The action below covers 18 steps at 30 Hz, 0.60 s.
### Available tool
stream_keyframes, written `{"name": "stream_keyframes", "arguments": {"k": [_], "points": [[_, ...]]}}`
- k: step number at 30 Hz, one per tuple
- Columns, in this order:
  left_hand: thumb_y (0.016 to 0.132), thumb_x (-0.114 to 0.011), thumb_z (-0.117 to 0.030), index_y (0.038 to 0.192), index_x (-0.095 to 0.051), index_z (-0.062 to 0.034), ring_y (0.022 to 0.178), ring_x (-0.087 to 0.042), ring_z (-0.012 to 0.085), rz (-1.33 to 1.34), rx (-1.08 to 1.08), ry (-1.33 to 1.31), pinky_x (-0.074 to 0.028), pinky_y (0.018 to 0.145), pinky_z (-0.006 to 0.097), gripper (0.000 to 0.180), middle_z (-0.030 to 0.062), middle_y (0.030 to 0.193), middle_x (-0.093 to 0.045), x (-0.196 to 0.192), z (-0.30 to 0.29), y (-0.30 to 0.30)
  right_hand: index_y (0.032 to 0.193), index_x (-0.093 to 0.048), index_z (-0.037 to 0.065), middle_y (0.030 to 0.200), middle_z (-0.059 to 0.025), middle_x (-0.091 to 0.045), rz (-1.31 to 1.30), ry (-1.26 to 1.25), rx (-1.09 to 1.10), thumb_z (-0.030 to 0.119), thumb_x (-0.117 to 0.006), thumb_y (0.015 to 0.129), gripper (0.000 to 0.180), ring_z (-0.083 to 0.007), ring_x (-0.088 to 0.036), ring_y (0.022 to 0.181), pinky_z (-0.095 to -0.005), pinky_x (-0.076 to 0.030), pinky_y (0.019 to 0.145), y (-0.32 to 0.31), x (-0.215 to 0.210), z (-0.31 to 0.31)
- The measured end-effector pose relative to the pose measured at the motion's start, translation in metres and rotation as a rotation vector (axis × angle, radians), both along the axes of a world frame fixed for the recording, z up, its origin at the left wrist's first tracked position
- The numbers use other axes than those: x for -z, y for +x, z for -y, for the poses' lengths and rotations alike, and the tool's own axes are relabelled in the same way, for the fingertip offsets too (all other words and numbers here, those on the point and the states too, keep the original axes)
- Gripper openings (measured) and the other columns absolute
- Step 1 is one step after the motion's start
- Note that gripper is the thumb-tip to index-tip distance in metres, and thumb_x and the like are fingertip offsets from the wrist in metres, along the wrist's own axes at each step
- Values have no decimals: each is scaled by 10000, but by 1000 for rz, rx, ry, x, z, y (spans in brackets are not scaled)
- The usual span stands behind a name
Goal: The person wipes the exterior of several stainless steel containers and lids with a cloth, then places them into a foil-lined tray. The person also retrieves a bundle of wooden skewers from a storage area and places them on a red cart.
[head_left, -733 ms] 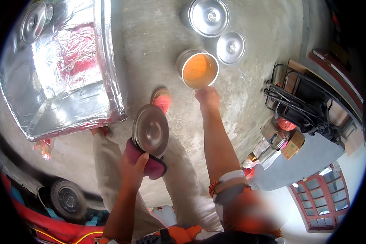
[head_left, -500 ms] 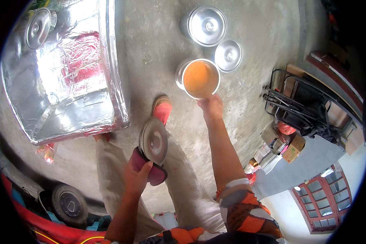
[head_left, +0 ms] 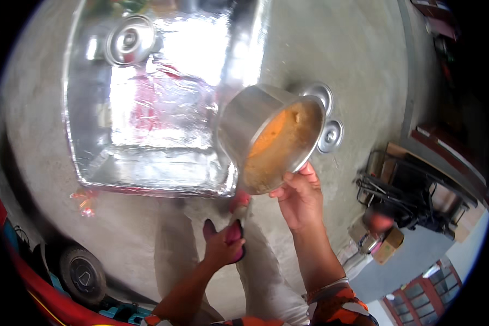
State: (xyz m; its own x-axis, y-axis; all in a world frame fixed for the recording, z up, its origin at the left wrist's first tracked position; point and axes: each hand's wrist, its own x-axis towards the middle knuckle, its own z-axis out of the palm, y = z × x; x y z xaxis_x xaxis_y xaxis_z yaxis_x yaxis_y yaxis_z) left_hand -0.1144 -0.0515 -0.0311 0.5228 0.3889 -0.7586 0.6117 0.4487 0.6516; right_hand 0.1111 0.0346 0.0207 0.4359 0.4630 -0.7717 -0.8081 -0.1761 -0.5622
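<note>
My right hand (head_left: 301, 198) grips the rim of a metal pot (head_left: 250, 122), thumb and fingers at its lower right edge. The pot is lifted and tilted, its mouth turned toward the right, with orange soup-like food (head_left: 271, 136) inside. My left hand (head_left: 223, 249), lower and nearer my legs, is closed around a maroon pot holder (head_left: 234, 239). No lid shows in that hand. Beside the pot on the left lies a large foil-lined box (head_left: 163, 163), open at the top. A lidded metal pot (head_left: 129, 41) stands in its far left part.
Two round metal lids (head_left: 330, 136) show on the concrete floor behind the raised pot. Folded black metal chairs (head_left: 407, 195) and cartons (head_left: 388, 245) line the right side. A red vehicle (head_left: 24, 271) with a wheel (head_left: 83, 274) is at lower left.
My right hand has raised the pot off the floor, bringing it closer, leftward and tilted. The metal lid seen earlier at my left hand no longer shows. The view has shifted toward the foil box.
</note>
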Motion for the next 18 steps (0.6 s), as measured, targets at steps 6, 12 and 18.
{"name": "stream_keyframes", "arguments": {"k": [6, 12, 18], "points": [[721, -677, -298, 933, -575, -72, 685, -595, 296, 87, -94, 84, -461, 608, 363, 326, 143, 728, -592, 4, -1, -7, 801, -449, 18, 760, -108, -544, 105, -155, -85, 2, -515, 784, 69, -172, -565, 594, -242, -495, 562, -56, 97, -122], [743, -641, -280, 909, -560, -92, 705, -590, 325, 65, 162, 59, -459, 594, 391, 264, 134, 739, -591, -18, -59, -8, 801, -485, -4, 756, -109, -557, 779, -418, -421, 60, -585, 773, 122, -193, -578, 596, -281, -495, 527, -32, 262, -168], [740, -633, -260, 997, -564, -85, 699, -582, 317, 146, -107, -253, -448, 587, 394, 319, 123, 743, -589, -2, -45, -22, 803, -603, 18, 690, -116, -608, 445, -387, -58, 277, -637, 732, 271, -270, -592, 666, -363, -461, 644, -44, 303, -186]]}}
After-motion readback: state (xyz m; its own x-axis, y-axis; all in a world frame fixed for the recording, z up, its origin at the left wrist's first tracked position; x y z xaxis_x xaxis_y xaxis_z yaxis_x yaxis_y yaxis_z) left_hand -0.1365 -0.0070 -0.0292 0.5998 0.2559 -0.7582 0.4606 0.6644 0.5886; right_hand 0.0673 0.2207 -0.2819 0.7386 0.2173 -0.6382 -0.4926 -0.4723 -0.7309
